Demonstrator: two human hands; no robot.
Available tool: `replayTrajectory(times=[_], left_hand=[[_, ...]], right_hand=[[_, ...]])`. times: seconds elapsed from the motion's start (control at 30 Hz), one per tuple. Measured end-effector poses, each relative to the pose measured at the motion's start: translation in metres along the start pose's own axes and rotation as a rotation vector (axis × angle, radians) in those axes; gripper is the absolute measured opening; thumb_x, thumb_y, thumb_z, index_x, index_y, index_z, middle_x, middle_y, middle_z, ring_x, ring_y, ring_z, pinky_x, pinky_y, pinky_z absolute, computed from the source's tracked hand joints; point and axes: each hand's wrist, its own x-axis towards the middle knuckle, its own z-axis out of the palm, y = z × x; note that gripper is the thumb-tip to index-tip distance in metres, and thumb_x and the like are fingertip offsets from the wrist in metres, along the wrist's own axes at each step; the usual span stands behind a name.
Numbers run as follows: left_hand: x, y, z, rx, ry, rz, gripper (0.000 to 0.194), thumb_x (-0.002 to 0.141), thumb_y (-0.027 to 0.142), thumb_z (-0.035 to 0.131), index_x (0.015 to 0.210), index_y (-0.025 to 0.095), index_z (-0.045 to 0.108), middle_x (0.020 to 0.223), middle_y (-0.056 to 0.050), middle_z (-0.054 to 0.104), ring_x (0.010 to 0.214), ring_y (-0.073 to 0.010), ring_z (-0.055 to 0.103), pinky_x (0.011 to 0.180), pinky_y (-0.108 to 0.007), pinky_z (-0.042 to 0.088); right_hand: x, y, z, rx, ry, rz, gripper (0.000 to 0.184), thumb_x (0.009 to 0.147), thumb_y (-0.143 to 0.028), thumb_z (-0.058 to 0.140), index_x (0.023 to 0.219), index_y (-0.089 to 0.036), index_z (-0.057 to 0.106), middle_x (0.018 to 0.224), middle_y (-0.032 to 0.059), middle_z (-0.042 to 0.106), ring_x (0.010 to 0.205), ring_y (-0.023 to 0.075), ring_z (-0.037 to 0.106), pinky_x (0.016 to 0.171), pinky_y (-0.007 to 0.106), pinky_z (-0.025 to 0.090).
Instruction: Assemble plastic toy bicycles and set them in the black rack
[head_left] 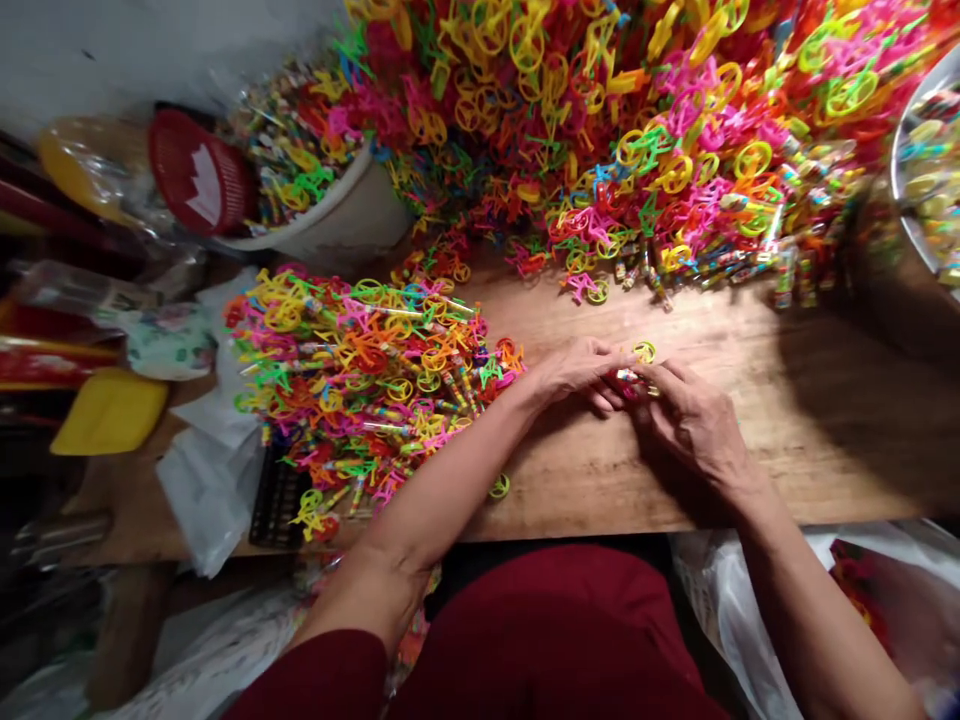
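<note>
My left hand [589, 372] and my right hand [697, 415] meet over the wooden table, fingers closed in a pinch. Between their fingertips is a small plastic toy bicycle [644, 351]; its yellow-green wheel shows above the fingers. A bit of printed wrapper and a pink part show below the wheel, but the fingers hide most of the piece. Left of my left forearm lies a heap of similar toy bicycles [375, 385], several with clear tubes of small coloured candies. A loose yellow-green wheel [499, 487] rests beside that forearm.
A large pile of bright plastic parts [540, 110] covers the back of the table [847, 420]. Wrapped candy tubes [787, 270] lie along its front edge. A metal bowl [898, 165] stands at right, a white tub [330, 225] with a red basket [196, 170] at left.
</note>
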Motion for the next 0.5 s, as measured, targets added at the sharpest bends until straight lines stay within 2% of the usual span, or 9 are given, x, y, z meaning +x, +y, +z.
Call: replayTrajectory(times=[0.1,0.17,0.23,0.37,0.5], left_hand=[[0.002,0.003,0.004,0.009,0.023,0.000,0.018,0.090,0.022,0.073,0.079,0.009,0.066,0.067,-0.006,0.072,0.053,-0.0120,0.068,0.055,-0.021,0.059],[-0.001,0.001,0.005,-0.076,0.024,-0.009,0.011,0.091,0.012,0.066,0.080,0.009,0.065,0.069,-0.007,0.073,0.054,-0.0124,0.069,0.055,-0.022,0.059],[-0.009,-0.004,0.006,-0.200,0.010,-0.011,0.005,0.090,0.008,0.063,0.086,0.007,0.066,0.074,-0.009,0.075,0.057,-0.0134,0.071,0.057,-0.023,0.060],[-0.027,-0.016,0.009,-0.405,-0.068,0.036,0.012,0.084,0.012,0.072,0.093,0.007,0.068,0.082,-0.010,0.076,0.065,-0.0147,0.074,0.061,-0.024,0.062],[-0.040,-0.025,0.014,-0.485,-0.112,0.078,0.015,0.079,0.014,0.075,0.090,0.007,0.069,0.080,-0.010,0.075,0.068,-0.0154,0.073,0.062,-0.024,0.062]], right_hand=[[-0.003,0.008,-0.005,0.179,0.102,-0.041,0.029,0.099,-0.024,0.055,0.123,-0.020,0.070,0.108,0.0092,0.076,0.090,0.0203,0.073,0.076,0.029,0.055],[-0.006,0.010,-0.007,0.250,0.232,0.019,0.025,0.098,-0.024,0.058,0.119,-0.020,0.072,0.106,0.0084,0.077,0.091,0.0199,0.074,0.080,0.030,0.057],[-0.011,0.009,-0.009,0.294,0.309,0.128,0.022,0.098,-0.026,0.061,0.115,-0.022,0.074,0.104,0.0068,0.079,0.090,0.0188,0.074,0.079,0.029,0.057],[-0.019,-0.003,-0.007,0.463,0.194,0.306,0.021,0.097,-0.035,0.064,0.109,-0.024,0.077,0.102,0.0051,0.080,0.086,0.0179,0.075,0.075,0.028,0.059],[-0.021,-0.017,-0.002,0.608,0.140,0.385,0.025,0.096,-0.041,0.065,0.106,-0.022,0.078,0.102,0.0060,0.080,0.088,0.0193,0.076,0.076,0.030,0.061]])
